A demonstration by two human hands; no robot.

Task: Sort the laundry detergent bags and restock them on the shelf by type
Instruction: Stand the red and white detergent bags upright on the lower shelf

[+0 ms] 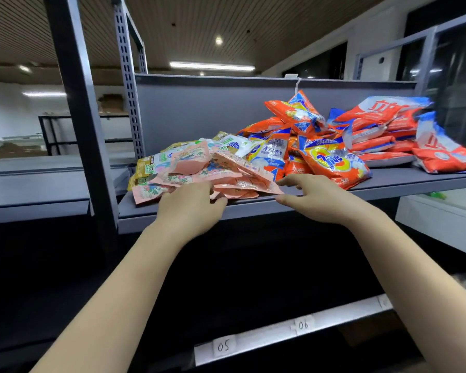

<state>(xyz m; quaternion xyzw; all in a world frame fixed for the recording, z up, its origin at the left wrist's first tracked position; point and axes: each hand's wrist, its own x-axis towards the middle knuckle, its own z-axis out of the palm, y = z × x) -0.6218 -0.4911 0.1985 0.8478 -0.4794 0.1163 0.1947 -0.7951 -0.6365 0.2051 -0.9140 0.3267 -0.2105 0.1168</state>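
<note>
Cool light falls from a long white ceiling tube (pixel 212 66) and a small round ceiling spotlight (pixel 219 40), leaving the space beneath the grey metal shelf board (pixel 404 181) nearly black. Straight uprights bow outward toward the edges, and the far right side smears with blur.

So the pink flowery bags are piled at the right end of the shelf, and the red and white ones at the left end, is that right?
Not quite: the sides are swapped. The head view shows the pink flowery bags toward the left end of the shelf, by the left hand, and the red and white bags at the right end.
</note>
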